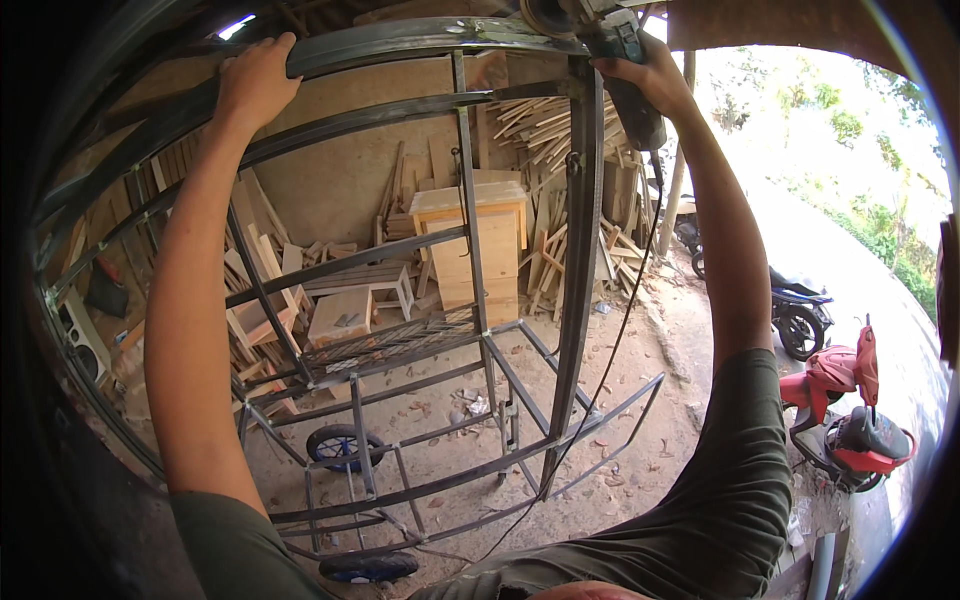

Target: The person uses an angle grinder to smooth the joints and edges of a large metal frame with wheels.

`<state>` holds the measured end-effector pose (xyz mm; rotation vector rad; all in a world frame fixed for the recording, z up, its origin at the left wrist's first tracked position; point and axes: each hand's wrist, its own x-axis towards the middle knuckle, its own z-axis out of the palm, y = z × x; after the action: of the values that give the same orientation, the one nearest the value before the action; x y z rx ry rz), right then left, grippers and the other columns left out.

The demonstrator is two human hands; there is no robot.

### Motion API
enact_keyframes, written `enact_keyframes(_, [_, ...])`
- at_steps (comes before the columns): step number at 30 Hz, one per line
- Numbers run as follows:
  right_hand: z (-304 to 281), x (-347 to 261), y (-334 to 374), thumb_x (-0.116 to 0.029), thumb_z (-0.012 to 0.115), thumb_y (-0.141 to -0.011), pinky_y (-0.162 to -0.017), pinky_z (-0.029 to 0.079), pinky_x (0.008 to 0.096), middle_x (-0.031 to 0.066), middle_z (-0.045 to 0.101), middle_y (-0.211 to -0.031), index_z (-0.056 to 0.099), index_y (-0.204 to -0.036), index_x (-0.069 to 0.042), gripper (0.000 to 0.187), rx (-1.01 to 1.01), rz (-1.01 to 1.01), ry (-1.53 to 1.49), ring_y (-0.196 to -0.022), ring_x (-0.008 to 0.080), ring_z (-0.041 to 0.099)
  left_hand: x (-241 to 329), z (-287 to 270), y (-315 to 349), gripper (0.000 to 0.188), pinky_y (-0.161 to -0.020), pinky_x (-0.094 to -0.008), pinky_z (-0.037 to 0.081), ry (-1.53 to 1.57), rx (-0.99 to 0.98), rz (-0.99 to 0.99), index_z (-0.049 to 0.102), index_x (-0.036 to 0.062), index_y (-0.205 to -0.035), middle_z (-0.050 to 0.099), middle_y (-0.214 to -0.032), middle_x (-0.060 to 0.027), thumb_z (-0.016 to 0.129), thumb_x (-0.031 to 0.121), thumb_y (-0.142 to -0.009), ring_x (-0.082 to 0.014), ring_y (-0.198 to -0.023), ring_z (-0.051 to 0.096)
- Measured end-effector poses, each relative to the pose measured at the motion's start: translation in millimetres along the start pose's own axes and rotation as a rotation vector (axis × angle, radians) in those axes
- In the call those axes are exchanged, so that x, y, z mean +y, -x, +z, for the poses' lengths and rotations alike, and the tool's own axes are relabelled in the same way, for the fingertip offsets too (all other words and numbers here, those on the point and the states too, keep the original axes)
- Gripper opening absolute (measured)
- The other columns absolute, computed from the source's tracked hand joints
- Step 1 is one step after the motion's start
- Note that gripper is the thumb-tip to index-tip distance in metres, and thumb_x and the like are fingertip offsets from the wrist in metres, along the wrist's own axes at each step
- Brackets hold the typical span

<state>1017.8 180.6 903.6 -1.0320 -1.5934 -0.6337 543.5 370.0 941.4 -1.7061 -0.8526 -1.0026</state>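
A large welded frame of dark metal tubes (pixel 583 260) fills the middle of the view and stands on wheels. Up at its top rail, my left hand (pixel 258 85) is closed over the metal, its fingertips partly hidden behind it. My right hand (pixel 652 82) grips a dark green and black angle grinder (pixel 622 85) near the frame's upper right corner. The grinder's round head (pixel 548 14) sits at the top rail, cut off by the upper edge of the view; I cannot tell whether its disc touches the metal. Its power cord (pixel 632 300) hangs down past the frame.
Behind the frame stand a wooden cabinet (pixel 465 245), a low wooden bench (pixel 370 280) and stacked timber scraps (pixel 545 135). Small wheels (pixel 345 447) sit under the frame. A red scooter (pixel 835 385) and a blue motorbike (pixel 803 325) are parked at the right. Leaves litter the dirt floor.
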Motion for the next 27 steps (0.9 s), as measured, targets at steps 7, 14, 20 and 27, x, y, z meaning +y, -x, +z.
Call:
enact_keyframes(7, [-1,36,-17,-0.030,0.083,-0.077,-0.085,0.054,0.0327,0.0125,0.072,-0.099,0.064,-0.120,0.005,0.058,0.029,0.057,0.136,-0.089,0.0206,0.069,2,1,0,0.048,-0.093,-0.0491,0.052,-0.019,0.007,-0.013,0.057,0.0055,-0.127,0.067,-0.114,-0.0165,0.075,0.023,-0.086,-0.0359,-0.110,0.063])
enact_keyframes(14, [8,-26,-27,-0.042,0.085,-0.070,-0.084,0.054,0.0380,0.0165,0.070,-0.100,0.062,-0.122,0.006,0.075,-0.106,0.078,0.009,-0.091,0.0241,0.069,2,4,-1,0.044,-0.098,-0.0539,0.049,-0.047,-0.031,-0.057,0.057,0.0107,-0.127,0.067,-0.116,-0.0107,0.073,0.025,-0.088,-0.0312,-0.117,0.062])
enact_keyframes(20, [2,-64,-22,-0.037,0.084,-0.073,-0.079,0.056,0.0350,0.0139,0.072,-0.095,0.064,-0.119,0.005,0.066,-0.182,0.114,0.061,-0.082,0.0218,0.070,7,-8,1,0.050,-0.099,-0.0536,0.048,-0.042,-0.096,-0.075,0.056,0.0105,-0.133,0.067,-0.119,-0.0108,0.073,0.025,-0.088,-0.0311,-0.119,0.062])
enact_keyframes(27, [-13,-21,-21,-0.033,0.084,-0.074,-0.079,0.056,0.0343,0.0148,0.072,-0.099,0.064,-0.119,0.005,0.063,-0.089,0.070,0.125,-0.082,0.0216,0.070,1,-1,-1,0.053,-0.100,-0.0533,0.047,-0.009,-0.053,-0.061,0.055,0.0107,-0.136,0.067,-0.121,-0.0094,0.073,0.025,-0.088,-0.0302,-0.121,0.061])
